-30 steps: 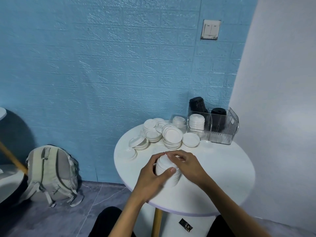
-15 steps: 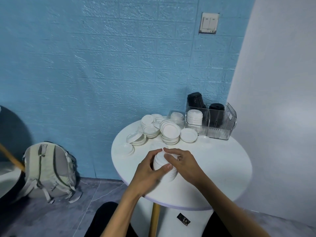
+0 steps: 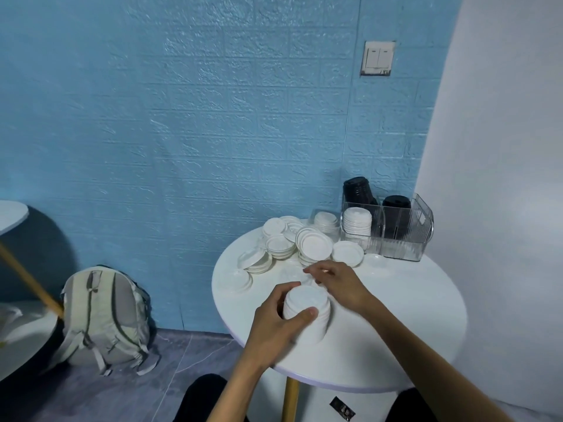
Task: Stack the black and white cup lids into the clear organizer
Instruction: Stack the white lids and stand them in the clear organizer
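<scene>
Two hands work here — the left hand [image 3: 275, 325] wraps round a standing white lid stack [image 3: 307, 312] on the table [image 3: 396, 315]; the right hand [image 3: 338, 280], loosely curled, holds nothing I can see — the clear organizer [image 3: 396, 236] sits far back, to the right

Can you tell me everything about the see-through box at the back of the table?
The clear organizer looks like ribbed, see-through plastic with upright walls and an open top. It stands at the far right of the round white table, near the blue wall. Its left compartment holds a stack of white lids; black lids fill the right, with another black stack behind. No hand touches it.
</scene>
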`<state>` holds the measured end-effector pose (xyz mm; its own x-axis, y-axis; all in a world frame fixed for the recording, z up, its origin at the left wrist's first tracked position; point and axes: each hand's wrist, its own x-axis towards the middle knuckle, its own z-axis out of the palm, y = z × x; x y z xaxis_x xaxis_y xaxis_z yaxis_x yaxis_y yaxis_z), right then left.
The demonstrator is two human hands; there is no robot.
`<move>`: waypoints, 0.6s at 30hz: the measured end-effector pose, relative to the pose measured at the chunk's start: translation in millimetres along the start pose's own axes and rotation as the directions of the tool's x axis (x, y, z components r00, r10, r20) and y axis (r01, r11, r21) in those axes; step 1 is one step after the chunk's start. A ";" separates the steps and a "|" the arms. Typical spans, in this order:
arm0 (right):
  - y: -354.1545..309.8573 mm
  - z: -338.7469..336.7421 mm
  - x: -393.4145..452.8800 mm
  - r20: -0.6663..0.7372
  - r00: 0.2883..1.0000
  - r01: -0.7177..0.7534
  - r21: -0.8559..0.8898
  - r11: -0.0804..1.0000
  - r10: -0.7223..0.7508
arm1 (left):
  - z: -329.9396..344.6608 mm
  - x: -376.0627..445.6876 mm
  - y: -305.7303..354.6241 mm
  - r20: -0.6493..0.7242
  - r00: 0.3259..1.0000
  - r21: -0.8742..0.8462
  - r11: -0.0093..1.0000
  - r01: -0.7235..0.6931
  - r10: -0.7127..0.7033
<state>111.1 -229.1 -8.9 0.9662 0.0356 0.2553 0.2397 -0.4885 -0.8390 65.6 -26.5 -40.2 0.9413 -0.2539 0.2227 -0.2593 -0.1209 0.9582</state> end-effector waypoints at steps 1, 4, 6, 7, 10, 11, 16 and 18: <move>8.5 1.8 5.3 0.018 0.999 0.036 -0.083 0.996 -0.035 | -0.1 0.3 -0.3 0.004 1.000 -0.001 1.000 0.001 -0.001; 29.2 6.7 16.4 0.178 0.981 0.135 -0.302 0.944 -0.083 | -0.7 1.3 -0.9 0.010 1.000 -0.008 1.000 0.005 -0.005; 36.7 8.3 20.0 0.268 0.962 0.173 -0.414 0.894 -0.062 | -0.6 0.8 -0.5 0.007 1.000 -0.015 1.000 0.004 -0.003; 38.5 7.9 20.5 0.275 0.959 0.186 -0.448 0.874 -0.062 | -0.5 0.9 -0.3 0.006 1.000 -0.018 1.000 0.002 -0.001; 35.7 4.2 14.6 0.198 0.973 0.197 -0.465 0.863 -0.116 | -0.6 0.6 0.3 0.012 1.000 -0.023 1.000 0.006 -0.006; 32.5 2.3 10.5 0.165 0.975 0.209 -0.476 0.854 -0.147 | -0.7 0.6 0.7 0.014 1.000 -0.024 1.000 0.008 -0.008; 29.0 -8.9 -14.2 0.147 0.978 0.206 -0.648 0.733 -0.146 | -1.8 -0.6 1.1 0.006 1.000 -0.011 1.000 0.021 -0.021; 34.2 -15.7 -25.7 0.157 0.975 0.222 -0.584 0.781 -0.160 | -1.6 -0.8 1.9 0.003 1.000 -0.007 1.000 0.018 -0.018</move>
<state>92.9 -260.4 -36.5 0.9184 0.2495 0.3072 0.3461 -0.8827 -0.3179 64.7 -25.0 -38.3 0.9451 -0.2543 0.2052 -0.2411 -0.1185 0.9632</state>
